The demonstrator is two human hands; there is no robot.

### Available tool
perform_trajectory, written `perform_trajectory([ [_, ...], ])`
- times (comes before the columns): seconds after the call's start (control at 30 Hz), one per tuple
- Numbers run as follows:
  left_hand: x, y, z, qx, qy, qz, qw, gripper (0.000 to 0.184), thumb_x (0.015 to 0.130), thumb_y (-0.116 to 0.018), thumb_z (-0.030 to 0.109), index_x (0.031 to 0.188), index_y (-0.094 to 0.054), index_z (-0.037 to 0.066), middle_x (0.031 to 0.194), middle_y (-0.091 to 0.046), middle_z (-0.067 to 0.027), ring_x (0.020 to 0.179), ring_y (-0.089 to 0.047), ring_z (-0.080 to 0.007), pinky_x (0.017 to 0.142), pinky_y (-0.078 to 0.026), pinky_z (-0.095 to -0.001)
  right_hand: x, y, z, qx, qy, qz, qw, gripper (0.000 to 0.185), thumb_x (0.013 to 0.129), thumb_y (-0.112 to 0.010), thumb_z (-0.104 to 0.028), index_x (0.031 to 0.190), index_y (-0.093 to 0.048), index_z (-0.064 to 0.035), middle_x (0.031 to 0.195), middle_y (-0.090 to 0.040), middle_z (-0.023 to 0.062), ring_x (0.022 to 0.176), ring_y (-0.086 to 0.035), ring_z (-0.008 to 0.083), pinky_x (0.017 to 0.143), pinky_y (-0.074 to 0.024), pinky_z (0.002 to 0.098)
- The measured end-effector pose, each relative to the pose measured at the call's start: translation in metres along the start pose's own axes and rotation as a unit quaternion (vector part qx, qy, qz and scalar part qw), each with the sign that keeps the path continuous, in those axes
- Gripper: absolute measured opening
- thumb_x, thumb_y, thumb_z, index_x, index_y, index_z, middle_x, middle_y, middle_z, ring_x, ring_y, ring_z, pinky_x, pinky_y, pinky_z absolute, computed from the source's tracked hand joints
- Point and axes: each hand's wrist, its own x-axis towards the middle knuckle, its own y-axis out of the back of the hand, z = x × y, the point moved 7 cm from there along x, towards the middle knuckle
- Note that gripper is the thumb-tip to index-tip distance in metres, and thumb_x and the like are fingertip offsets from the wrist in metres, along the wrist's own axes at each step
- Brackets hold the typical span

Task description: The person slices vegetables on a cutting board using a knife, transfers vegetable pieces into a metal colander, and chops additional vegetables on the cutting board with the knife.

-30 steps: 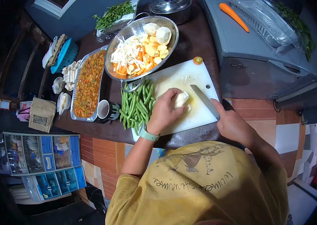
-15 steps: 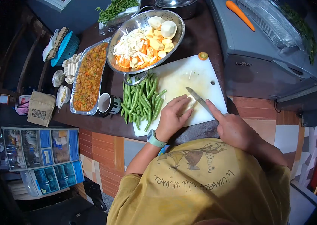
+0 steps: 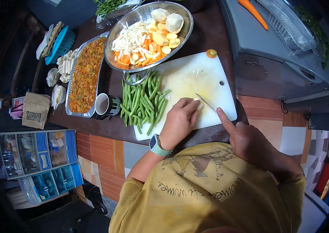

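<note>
My left hand (image 3: 179,120), with a watch at the wrist, is closed on a pale vegetable piece (image 3: 199,105), mostly hidden under the fingers, on the white cutting board (image 3: 226,105). My right hand (image 3: 244,136) grips a knife (image 3: 207,102), its index finger stretched along the top of the blade. The blade is just right of the pale piece, slanting up and left. Green beans (image 3: 143,103) are heaped on the board's left side. A carrot end (image 3: 211,53) sits at its top edge, and a few thin pale slivers lie mid-board.
Beyond the beans stands a metal colander (image 3: 112,52) of cut vegetables. Left of it are a foil tray (image 3: 69,95) of cooked food and a cup (image 3: 102,105). A whole carrot (image 3: 253,13) and a clear plastic container (image 3: 289,27) rest on the grey appliance (image 3: 265,46) at right.
The knife blade has turned more edge-on beside the pale piece, and my left fingers have drawn closer together over it. The whole view has shifted slightly.
</note>
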Motion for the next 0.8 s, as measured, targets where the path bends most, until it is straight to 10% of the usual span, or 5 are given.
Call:
perform_trajectory([
  [0.8, -0.002, -0.004, -0.006, -0.012, -0.001, 0.067, 0.998, 0.020, 0.074, -0.070, 0.003, 0.094, -0.068, 0.001, 0.091, -0.066, -0.0161, 0.080, -0.065, -0.0298, 0.070, -0.053, -0.0336, 0.014, -0.012, -0.004, -0.011, -0.073, -0.073, 0.995, 0.070, 0.078, -0.046, -0.002, 0.142, -0.019, 0.0065, 0.063, -0.052, 0.0192, 0.050, -0.053, 0.0297, 0.045, -0.0448, 0.0413],
])
